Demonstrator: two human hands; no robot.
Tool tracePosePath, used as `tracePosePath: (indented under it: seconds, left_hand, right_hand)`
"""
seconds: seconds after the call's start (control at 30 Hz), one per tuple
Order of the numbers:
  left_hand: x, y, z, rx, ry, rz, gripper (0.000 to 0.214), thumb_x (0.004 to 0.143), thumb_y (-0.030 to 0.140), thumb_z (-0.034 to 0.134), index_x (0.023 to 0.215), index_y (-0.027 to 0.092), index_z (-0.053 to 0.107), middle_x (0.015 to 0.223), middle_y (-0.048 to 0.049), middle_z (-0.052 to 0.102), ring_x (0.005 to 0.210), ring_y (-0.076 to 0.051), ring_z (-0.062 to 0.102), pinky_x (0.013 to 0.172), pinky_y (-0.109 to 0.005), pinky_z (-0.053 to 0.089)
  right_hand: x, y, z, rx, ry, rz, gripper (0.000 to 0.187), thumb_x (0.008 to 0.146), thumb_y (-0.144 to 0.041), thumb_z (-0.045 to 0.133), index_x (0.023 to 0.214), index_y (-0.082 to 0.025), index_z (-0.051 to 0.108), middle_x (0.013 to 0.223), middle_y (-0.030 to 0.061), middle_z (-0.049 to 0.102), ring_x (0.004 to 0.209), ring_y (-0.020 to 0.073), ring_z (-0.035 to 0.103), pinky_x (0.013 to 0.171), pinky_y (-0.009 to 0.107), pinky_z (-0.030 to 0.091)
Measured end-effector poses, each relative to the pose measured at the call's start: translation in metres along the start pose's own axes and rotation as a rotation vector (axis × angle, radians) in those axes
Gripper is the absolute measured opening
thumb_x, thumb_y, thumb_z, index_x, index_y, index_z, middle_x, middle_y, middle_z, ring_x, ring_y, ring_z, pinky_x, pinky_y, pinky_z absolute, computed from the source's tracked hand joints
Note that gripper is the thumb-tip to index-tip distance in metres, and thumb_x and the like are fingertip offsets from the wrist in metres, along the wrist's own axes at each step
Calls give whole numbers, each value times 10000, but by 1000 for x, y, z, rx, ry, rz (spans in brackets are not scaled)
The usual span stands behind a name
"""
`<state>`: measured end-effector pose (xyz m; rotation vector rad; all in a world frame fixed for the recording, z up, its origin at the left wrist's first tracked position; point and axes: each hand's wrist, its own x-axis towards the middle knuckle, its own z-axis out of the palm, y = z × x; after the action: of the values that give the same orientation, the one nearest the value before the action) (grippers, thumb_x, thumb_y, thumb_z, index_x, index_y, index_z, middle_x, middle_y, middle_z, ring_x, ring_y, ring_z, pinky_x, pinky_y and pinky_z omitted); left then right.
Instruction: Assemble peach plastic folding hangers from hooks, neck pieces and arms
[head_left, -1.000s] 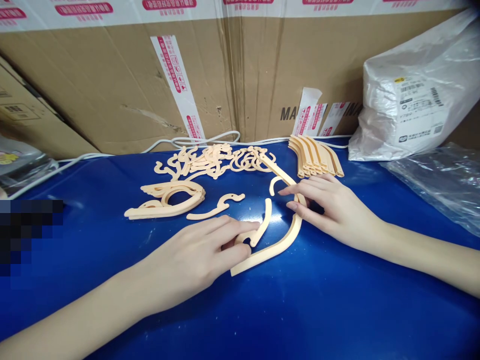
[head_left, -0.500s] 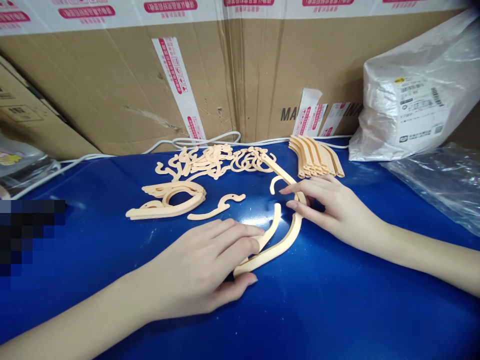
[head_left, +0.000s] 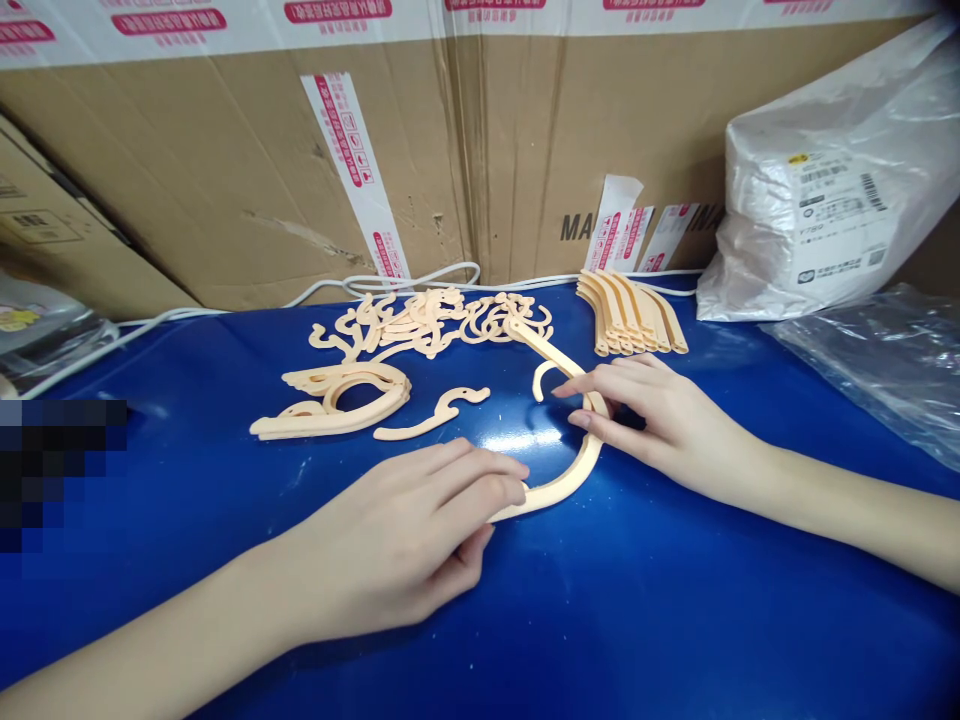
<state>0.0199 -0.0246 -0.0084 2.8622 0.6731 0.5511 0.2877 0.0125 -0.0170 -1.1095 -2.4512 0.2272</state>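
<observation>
A cream plastic folding hanger (head_left: 559,490), its jointed arms bent into a curve, lies between my two hands. My left hand (head_left: 420,520) closes over its near arm, fingers on top and thumb beneath, hiding that arm's end. At the middle joint, my right hand (head_left: 637,410) grips the hanger between thumb and fingers. A small curved hook part (head_left: 540,382) sticks out by the right fingertips. Left of the hands lie a loose hook-shaped piece (head_left: 431,418) and a folded cream hanger (head_left: 330,425).
Behind lies a pile of loose cream hook parts (head_left: 420,320). A stack of curved cream arms (head_left: 634,315) sits to its right. A white plastic parcel (head_left: 810,200) stands at the right on the blue tabletop (head_left: 600,630). Cardboard boxes (head_left: 247,150) and a white cable (head_left: 322,290) line the back.
The slim curved piece that stuck out from my left fingers has swung in against the near arm and no longer shows apart. My left thumb has drawn in; the far arm has shifted slightly left.
</observation>
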Motion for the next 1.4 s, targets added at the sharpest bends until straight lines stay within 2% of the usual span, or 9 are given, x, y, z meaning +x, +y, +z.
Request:
tracePosePath:
  seconds: [0.2,0.33,0.47,0.7,0.9,1.1,1.27,1.33,1.4]
  left_hand:
    - [-2,-12,-2,95,30,-170,314,910,100,454,1206,200,490,1233,-54,577,1125,-174,558,936,-326,477]
    - [-1,-17,-3,177,96,-199,267,915,131,470,1172,191,508,1186,-68,594,1084,-195,577,913,-351,476]
    - [-1,-21,-3,202,111,-219,195,929,151,463,1105,182,543,1135,-70,601,1018,-194,591,863,-342,485]
    - [-2,-24,-2,213,107,-212,145,944,160,462,1041,193,564,1113,-49,598,996,-178,587,842,-324,478]
    - [-1,-22,-4,345,169,-145,122,927,154,507,1024,169,580,1079,-65,619,968,-196,582,832,-330,462]
    - [1,-18,-4,479,197,-109,83,924,170,506,957,146,579,846,-50,623,789,-197,575,689,-304,439]
    - [0,-18,-2,432,176,-191,107,929,222,498,845,172,540,686,13,561,622,-153,541,605,-275,395]
    - [1,-18,-1,380,174,-230,85,930,232,494,880,175,532,742,5,585,663,-161,556,631,-284,412]
    - [2,-17,-1,296,163,-254,72,932,220,477,957,175,528,859,-18,617,760,-179,579,695,-306,442]
  right_hand:
    - [0,-1,0,-6,-27,-85,259,956,-360,469,1120,-205,596,846,23,629,819,170,563,771,322,398]
    - [0,-3,-1,-17,-64,-139,292,973,-355,417,1132,-201,609,885,47,637,823,179,556,769,335,393]
    - [0,-4,-2,-8,-103,-188,325,986,-348,377,1164,-203,607,892,56,638,806,174,549,754,333,387]
    - [-1,-5,-2,-21,-129,-242,311,988,-311,383,1172,-187,600,856,45,607,786,170,509,723,319,357]
    - [-1,-5,-2,-27,-153,-268,318,986,-316,385,1198,-192,587,823,31,595,788,171,498,726,321,341]
    - [-2,-5,-3,-39,-158,-290,318,986,-304,382,1205,-190,583,816,29,596,770,164,494,739,315,343]
    - [-2,-6,-3,-46,-120,-372,294,976,-310,414,1165,-171,591,795,29,566,750,161,471,701,298,337]
    - [-3,-7,-3,-30,-137,-411,313,953,-372,458,1142,-163,594,831,42,564,763,167,475,700,303,338]
    - [-4,-9,-3,-17,-167,-445,412,906,-481,506,1145,-156,589,846,49,555,760,175,474,692,310,344]
